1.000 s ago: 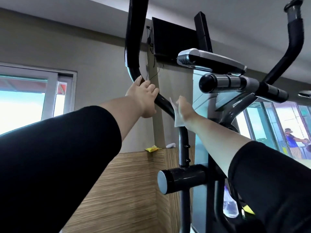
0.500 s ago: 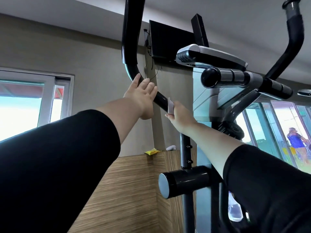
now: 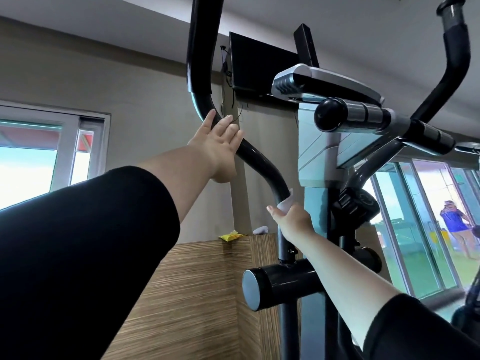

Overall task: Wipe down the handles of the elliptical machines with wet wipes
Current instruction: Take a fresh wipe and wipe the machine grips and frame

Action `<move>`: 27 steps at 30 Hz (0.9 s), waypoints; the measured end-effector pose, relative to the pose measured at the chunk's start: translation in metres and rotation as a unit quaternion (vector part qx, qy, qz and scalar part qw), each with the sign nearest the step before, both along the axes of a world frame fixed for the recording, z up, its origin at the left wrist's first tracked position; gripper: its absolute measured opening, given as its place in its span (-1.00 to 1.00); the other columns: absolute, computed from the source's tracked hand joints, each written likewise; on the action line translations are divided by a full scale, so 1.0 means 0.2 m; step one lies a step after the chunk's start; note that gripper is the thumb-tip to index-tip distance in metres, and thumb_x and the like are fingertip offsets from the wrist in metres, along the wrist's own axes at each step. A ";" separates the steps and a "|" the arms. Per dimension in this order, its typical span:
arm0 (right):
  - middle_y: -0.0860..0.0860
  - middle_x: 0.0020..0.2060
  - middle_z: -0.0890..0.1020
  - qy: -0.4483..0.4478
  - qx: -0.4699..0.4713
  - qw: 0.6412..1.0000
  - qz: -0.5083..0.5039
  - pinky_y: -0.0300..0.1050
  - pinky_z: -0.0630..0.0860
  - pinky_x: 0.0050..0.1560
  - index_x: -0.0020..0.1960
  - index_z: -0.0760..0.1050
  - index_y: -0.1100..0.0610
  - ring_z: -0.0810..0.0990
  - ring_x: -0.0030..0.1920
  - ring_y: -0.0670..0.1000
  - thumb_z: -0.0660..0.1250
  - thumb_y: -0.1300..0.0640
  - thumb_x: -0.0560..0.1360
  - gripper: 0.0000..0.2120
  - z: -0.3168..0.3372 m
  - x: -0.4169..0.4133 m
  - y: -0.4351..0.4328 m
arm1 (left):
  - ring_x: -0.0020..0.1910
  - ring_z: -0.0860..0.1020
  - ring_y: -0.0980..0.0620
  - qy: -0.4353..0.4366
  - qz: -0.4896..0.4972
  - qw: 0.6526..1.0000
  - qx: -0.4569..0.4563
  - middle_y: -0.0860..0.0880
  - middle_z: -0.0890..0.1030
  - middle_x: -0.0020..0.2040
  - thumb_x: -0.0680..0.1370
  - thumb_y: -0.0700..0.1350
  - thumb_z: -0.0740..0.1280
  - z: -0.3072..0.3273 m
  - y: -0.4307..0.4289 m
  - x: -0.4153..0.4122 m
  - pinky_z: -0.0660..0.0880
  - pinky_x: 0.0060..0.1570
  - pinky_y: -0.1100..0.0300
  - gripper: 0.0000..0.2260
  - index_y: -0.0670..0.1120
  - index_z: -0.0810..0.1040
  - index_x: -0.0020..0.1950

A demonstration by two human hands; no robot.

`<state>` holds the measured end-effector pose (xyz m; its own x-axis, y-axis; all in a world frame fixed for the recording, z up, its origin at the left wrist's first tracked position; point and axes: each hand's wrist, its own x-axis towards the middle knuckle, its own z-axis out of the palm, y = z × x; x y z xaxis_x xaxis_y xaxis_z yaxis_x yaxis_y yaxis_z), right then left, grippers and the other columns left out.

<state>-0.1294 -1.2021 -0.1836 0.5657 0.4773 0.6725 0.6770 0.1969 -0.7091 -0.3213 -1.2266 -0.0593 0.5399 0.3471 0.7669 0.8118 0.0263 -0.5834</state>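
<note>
Counted: two hands [image 3: 217,144], one wet wipe [image 3: 285,203], two swing handles [image 3: 255,157], one wall screen [image 3: 259,64].

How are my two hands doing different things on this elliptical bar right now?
The left hand rests high on the black handle bar with fingers spread flat and nothing in it; the right hand sits lower, curled around a white wet wipe pressed to the bar. The left looks to steady the bar, the right to wipe it. Both touch the same bar.
</note>
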 end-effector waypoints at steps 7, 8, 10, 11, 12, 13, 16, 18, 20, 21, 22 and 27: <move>0.02 -0.28 0.55 -0.022 -0.078 0.996 -0.041 -0.32 0.41 -0.42 0.10 0.51 0.15 0.56 -0.34 -0.04 0.39 -0.08 0.51 -0.67 0.18 -0.05 -0.12 | 0.53 -0.37 -0.05 -0.010 -0.015 1.000 -0.019 -0.07 -0.20 0.59 0.54 -0.03 0.01 0.00 -0.01 0.00 -0.45 0.41 -0.16 -0.32 -0.11 -0.26 0.58; 0.07 -0.17 0.60 -0.055 -0.049 0.996 -0.055 -0.28 0.45 -0.27 0.14 0.50 0.15 0.63 -0.18 0.05 0.42 -0.07 0.49 -0.64 0.25 -0.06 -0.12 | 0.53 -0.37 -0.05 -0.010 -0.017 1.000 -0.019 -0.07 -0.20 0.59 0.54 -0.02 0.02 0.00 -0.01 0.00 -0.45 0.41 -0.16 -0.31 -0.10 -0.26 0.58; 0.09 -0.11 0.60 -0.115 0.000 0.992 -0.053 -0.17 0.43 -0.14 0.08 0.51 0.14 0.63 -0.01 0.14 0.48 -0.04 0.44 -0.65 0.36 -0.08 -0.10 | 0.53 -0.38 -0.06 -0.010 -0.017 1.000 -0.017 -0.08 -0.21 0.59 0.54 0.04 0.04 0.00 -0.01 0.00 -0.45 0.41 -0.17 -0.29 -0.10 -0.26 0.58; 0.08 -0.12 0.60 -0.140 0.014 0.989 -0.048 -0.17 0.40 -0.14 0.02 0.51 0.13 0.63 -0.02 0.13 0.50 -0.02 0.42 -0.69 0.39 -0.09 -0.10 | 0.52 -0.38 -0.06 -0.009 -0.016 1.000 -0.017 -0.09 -0.21 0.59 0.54 0.06 0.04 0.00 -0.01 0.01 -0.45 0.41 -0.17 -0.28 -0.10 -0.26 0.58; 0.07 -0.13 0.61 -0.159 0.024 0.986 -0.046 -0.18 0.38 -0.16 -0.01 0.52 0.13 0.63 -0.04 0.12 0.51 -0.02 0.41 -0.70 0.41 -0.09 -0.09 | 0.53 -0.38 -0.07 -0.008 -0.014 1.000 -0.016 -0.09 -0.21 0.59 0.55 0.08 0.04 0.00 -0.01 0.01 -0.45 0.41 -0.18 -0.28 -0.10 -0.26 0.58; 0.06 -0.13 0.61 -0.171 0.039 0.983 -0.048 -0.18 0.39 -0.17 -0.03 0.52 0.13 0.62 -0.05 0.11 0.50 -0.03 0.41 -0.71 0.40 -0.08 -0.08 | 0.53 -0.37 -0.07 -0.006 -0.013 1.000 -0.014 -0.09 -0.21 0.59 0.55 0.08 0.05 0.00 -0.01 0.01 -0.45 0.40 -0.18 -0.28 -0.10 -0.26 0.58; 0.04 -0.14 0.61 -0.115 0.068 0.991 -0.027 -0.16 0.43 -0.16 -0.20 0.44 0.07 0.62 -0.05 0.10 0.50 -0.09 0.40 -0.69 0.31 -0.04 -0.03 | 0.53 -0.36 -0.07 -0.005 -0.018 1.000 -0.004 -0.09 -0.20 0.59 0.55 0.08 0.06 0.00 0.01 0.01 -0.44 0.42 -0.18 -0.27 -0.10 -0.25 0.58; 0.07 -0.10 0.64 -0.005 0.045 0.999 0.010 -0.16 0.49 -0.22 -0.11 0.47 0.08 0.64 -0.03 0.12 0.51 -0.17 0.36 -0.63 0.24 -0.02 -0.01 | 0.53 -0.36 -0.07 -0.004 -0.019 1.000 -0.002 -0.09 -0.20 0.60 0.55 0.11 0.06 0.00 0.02 0.01 -0.42 0.43 -0.19 -0.26 -0.10 -0.25 0.58; 0.06 -0.16 0.65 0.058 -0.022 0.998 0.030 -0.21 0.53 -0.32 0.02 0.48 0.14 0.65 -0.13 0.07 0.48 -0.22 0.37 -0.52 0.17 -0.02 -0.04 | 0.54 -0.34 -0.07 -0.004 -0.017 1.000 0.006 -0.08 -0.19 0.60 0.55 0.13 0.07 0.00 0.02 0.01 -0.42 0.43 -0.19 -0.26 -0.09 -0.25 0.58; 0.04 -0.24 0.63 0.060 -0.056 0.996 0.042 -0.29 0.48 -0.42 0.03 0.48 0.15 0.63 -0.25 0.00 0.45 -0.20 0.41 -0.54 0.14 -0.02 -0.06 | 0.54 -0.33 -0.07 -0.003 -0.015 1.000 0.010 -0.08 -0.19 0.60 0.55 0.14 0.06 0.00 0.03 0.01 -0.43 0.43 -0.18 -0.26 -0.09 -0.25 0.58; 0.02 -0.28 0.60 0.058 -0.079 0.994 0.056 -0.32 0.41 -0.54 0.03 0.49 0.16 0.57 -0.35 -0.07 0.43 -0.17 0.45 -0.59 0.11 -0.01 -0.07 | 0.54 -0.33 -0.07 0.000 -0.015 1.000 0.013 -0.08 -0.19 0.60 0.55 0.14 0.06 0.00 0.03 0.00 -0.43 0.42 -0.18 -0.26 -0.09 -0.24 0.58; -0.01 -0.26 0.62 0.050 -0.110 0.992 0.020 -0.26 0.30 -0.47 0.02 0.53 0.15 0.54 -0.40 -0.11 0.43 -0.20 0.43 -0.57 0.07 -0.01 -0.11 | 0.54 -0.33 -0.08 -0.002 -0.013 1.000 0.011 -0.09 -0.20 0.60 0.55 0.18 0.05 0.00 0.03 0.00 -0.44 0.41 -0.18 -0.24 -0.10 -0.25 0.58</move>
